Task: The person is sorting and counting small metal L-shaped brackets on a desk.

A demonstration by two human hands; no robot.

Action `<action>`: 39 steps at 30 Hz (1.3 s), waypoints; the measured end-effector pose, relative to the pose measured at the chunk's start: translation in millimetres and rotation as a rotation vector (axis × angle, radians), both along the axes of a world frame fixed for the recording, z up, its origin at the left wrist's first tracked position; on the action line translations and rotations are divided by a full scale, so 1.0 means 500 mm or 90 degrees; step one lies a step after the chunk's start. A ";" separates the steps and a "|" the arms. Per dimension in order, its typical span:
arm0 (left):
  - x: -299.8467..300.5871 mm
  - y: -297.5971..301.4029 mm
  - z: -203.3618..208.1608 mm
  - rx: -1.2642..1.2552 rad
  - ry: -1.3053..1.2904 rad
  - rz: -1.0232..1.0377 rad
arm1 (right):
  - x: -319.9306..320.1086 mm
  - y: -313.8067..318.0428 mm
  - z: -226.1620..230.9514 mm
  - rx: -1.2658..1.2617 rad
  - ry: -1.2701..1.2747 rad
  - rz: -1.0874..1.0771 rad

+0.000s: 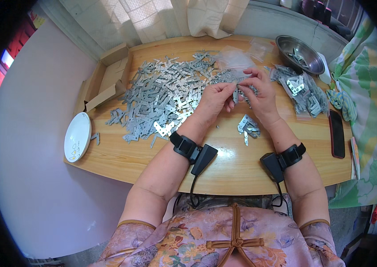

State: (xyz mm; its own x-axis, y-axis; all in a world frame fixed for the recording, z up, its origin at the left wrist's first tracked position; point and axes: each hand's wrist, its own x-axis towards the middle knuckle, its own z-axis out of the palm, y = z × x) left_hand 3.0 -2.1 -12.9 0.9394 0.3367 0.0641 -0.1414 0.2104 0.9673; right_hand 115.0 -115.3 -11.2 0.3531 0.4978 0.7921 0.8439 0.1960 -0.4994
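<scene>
Above the middle of the table my two hands meet over a small metal bracket (235, 96). Thumb and fingers of my left hand (215, 99) pinch it from the left. My right hand (262, 94) closes on its upper end from the other side; whether a screw is between those fingertips is too small to tell. A big heap of L-shaped metal brackets (166, 95) spreads to the left of my hands. Behind and under my fingers lies a pile of small screws (226, 76), partly hidden. Nearer me, below my right hand, sits a small stack of brackets (248, 127).
An open cardboard box (108, 80) and a tilted white plate (77, 137) line the left edge. At right are a steel bowl (300, 54) with metal parts, bagged brackets (304, 91), a phone (337, 133) and a cloth (343, 103). Clear plastic bags (237, 56) lie at the back.
</scene>
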 end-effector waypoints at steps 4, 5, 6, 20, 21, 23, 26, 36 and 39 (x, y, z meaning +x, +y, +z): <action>0.001 -0.001 0.000 0.000 -0.001 0.003 | -0.003 0.000 0.010 -0.001 -0.106 -0.057; 0.001 -0.001 0.000 0.001 -0.004 0.006 | -0.003 0.000 0.013 0.004 -0.136 -0.071; 0.002 -0.001 -0.001 0.001 -0.004 0.006 | -0.001 0.000 0.012 0.004 -0.137 -0.071; 0.016 0.015 -0.006 -0.068 -0.024 0.071 | 0.037 -0.005 -0.015 -0.133 0.007 -0.182; 0.015 0.017 -0.007 -0.069 -0.024 0.071 | 0.036 -0.007 -0.014 -0.133 0.007 -0.182; 0.015 0.020 -0.009 -0.056 -0.040 0.070 | 0.032 -0.012 -0.009 -0.277 -0.072 -0.209; 0.016 0.021 -0.015 -0.051 -0.044 0.073 | 0.031 -0.016 -0.008 -0.338 -0.190 -0.183; 0.018 0.016 -0.017 -0.074 -0.014 0.091 | 0.032 -0.005 -0.015 -0.331 -0.282 -0.161; 0.017 0.011 -0.013 -0.096 -0.013 0.076 | 0.037 0.000 -0.025 -0.205 -0.182 -0.174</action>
State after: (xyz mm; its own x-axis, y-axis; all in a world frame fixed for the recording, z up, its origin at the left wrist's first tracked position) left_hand 11.6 3.4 -19.2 0.8912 0.4530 0.0228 -0.1933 0.3338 0.9226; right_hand 133.5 -115.4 -23.5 0.2959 0.6525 0.6976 0.9547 -0.1775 -0.2389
